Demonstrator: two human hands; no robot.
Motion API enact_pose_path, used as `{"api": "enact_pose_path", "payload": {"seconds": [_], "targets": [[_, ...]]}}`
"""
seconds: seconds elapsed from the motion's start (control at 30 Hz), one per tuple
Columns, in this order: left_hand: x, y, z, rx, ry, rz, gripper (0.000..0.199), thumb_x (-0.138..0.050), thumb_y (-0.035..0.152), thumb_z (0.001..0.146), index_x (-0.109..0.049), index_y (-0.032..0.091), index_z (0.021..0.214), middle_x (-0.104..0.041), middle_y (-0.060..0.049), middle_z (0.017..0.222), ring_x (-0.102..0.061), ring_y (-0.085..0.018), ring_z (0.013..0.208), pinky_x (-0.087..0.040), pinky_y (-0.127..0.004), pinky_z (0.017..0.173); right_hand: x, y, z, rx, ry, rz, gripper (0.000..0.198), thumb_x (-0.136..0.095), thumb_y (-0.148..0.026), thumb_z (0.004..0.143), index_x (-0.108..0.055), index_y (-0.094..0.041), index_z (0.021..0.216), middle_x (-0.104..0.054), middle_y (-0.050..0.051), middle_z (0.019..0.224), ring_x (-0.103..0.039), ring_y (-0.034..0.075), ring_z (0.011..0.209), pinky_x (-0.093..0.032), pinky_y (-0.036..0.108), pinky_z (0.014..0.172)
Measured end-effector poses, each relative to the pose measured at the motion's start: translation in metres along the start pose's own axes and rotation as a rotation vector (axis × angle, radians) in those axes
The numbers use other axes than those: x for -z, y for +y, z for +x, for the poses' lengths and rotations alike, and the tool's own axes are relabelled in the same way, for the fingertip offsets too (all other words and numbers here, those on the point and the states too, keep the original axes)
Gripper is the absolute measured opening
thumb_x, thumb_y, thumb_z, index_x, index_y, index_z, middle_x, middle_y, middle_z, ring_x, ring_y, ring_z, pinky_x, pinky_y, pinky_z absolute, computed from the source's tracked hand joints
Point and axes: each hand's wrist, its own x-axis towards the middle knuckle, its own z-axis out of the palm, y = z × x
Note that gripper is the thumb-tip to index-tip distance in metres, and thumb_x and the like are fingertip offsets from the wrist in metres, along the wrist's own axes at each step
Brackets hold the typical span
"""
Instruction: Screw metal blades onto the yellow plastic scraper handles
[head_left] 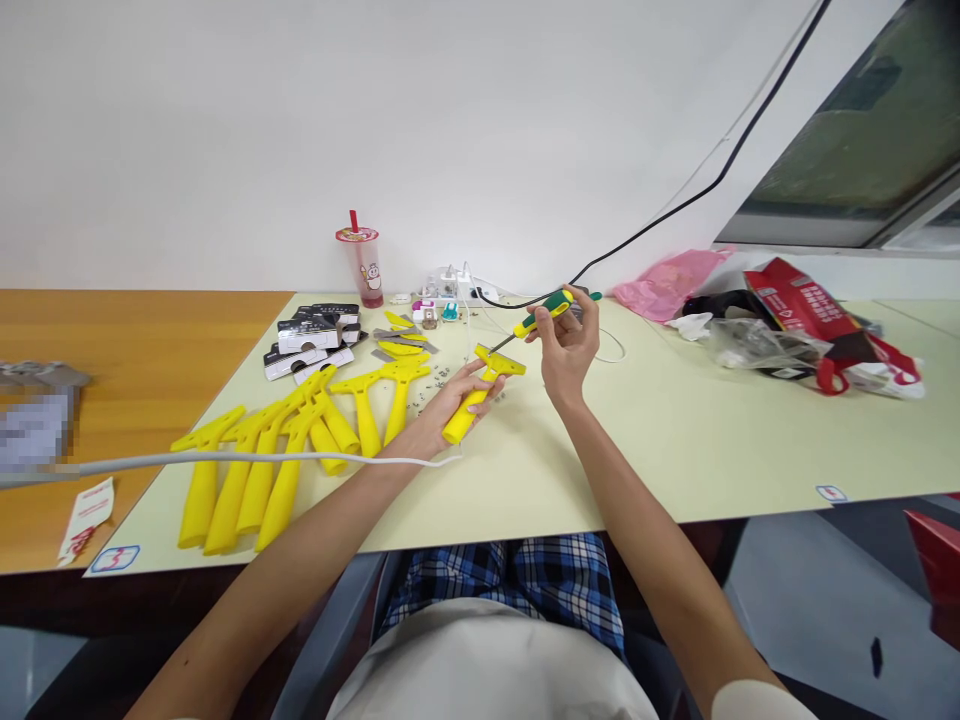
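My left hand (pixel 448 402) is closed around a yellow scraper handle (pixel 469 408), whose wide head points away from me. In my right hand (pixel 568 355) is a green and yellow screwdriver (pixel 551 308), pinched between the fingers. Its thin shaft slants down to the left, and the tip meets the scraper's head; whether a screw sits there is too small to tell. Just left of my left hand lie several small metal screws (pixel 421 400). More yellow scraper handles (pixel 262 470) lie in a row at the left, with yellow head pieces and grey blades (pixel 405 348) behind.
Small black and white boxes (pixel 311 340) are stacked at the back left, near a plastic drink cup (pixel 367 270). A power strip (pixel 457 287) with plugs stands by the wall. Bags (pixel 802 310) lie at the right. A grey cable (pixel 262 457) crosses over the handles.
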Motion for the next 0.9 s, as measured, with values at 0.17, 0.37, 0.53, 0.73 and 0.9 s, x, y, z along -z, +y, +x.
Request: {"api": "enact_pose_path", "payload": {"seconds": [0.17,0.37,0.53,0.73,0.9], "targets": [[0.003,-0.001,0.002,-0.008,-0.005,0.006,0.094,-0.070,-0.009,0.081,-0.042,0.024,0.165,-0.067,-0.023,0.152,-0.079,-0.014,0.091,-0.038,-0.012,0.043,0.000,-0.005,-0.001,0.007,-0.002,0.020,0.056,-0.075,-0.065,0.103,-0.056,-0.034,0.145,-0.078,0.006,0.104,-0.080,0.027,0.089,-0.068,0.043,0.073],[0.008,-0.003,0.005,-0.017,-0.022,0.061,0.089,-0.073,-0.005,0.080,-0.045,0.022,0.161,-0.071,-0.022,0.145,-0.074,-0.012,0.078,-0.041,-0.015,0.045,0.000,-0.008,-0.001,0.074,-0.003,0.025,0.048,-0.078,-0.060,0.103,-0.059,-0.034,0.140,-0.076,0.004,0.099,-0.077,0.024,0.081,-0.066,0.041,0.066],[0.003,-0.001,0.004,-0.022,0.018,0.069,0.090,-0.073,-0.006,0.078,-0.047,0.021,0.159,-0.073,-0.020,0.141,-0.076,-0.013,0.082,-0.038,-0.014,0.044,-0.002,-0.011,0.000,0.127,-0.070,-0.020,0.048,-0.077,-0.059,0.105,-0.059,-0.037,0.143,-0.076,0.004,0.103,-0.077,0.024,0.084,-0.069,0.041,0.067],[-0.003,0.002,0.000,-0.045,0.033,0.071,0.089,-0.071,-0.007,0.077,-0.047,0.021,0.159,-0.073,-0.021,0.142,-0.078,-0.015,0.090,-0.034,-0.013,0.043,-0.009,-0.013,0.007,0.214,-0.143,-0.041,0.049,-0.074,-0.062,0.106,-0.063,-0.038,0.146,-0.074,0.006,0.112,-0.079,0.026,0.094,-0.072,0.045,0.079],[-0.008,0.004,-0.004,-0.054,0.036,0.078,0.087,-0.072,-0.006,0.080,-0.046,0.022,0.158,-0.073,-0.021,0.142,-0.076,-0.012,0.085,-0.035,-0.013,0.043,-0.018,-0.008,0.012,0.227,-0.145,-0.096,0.054,-0.074,-0.066,0.104,-0.064,-0.037,0.149,-0.071,0.005,0.106,-0.073,0.023,0.083,-0.072,0.043,0.071]]}}
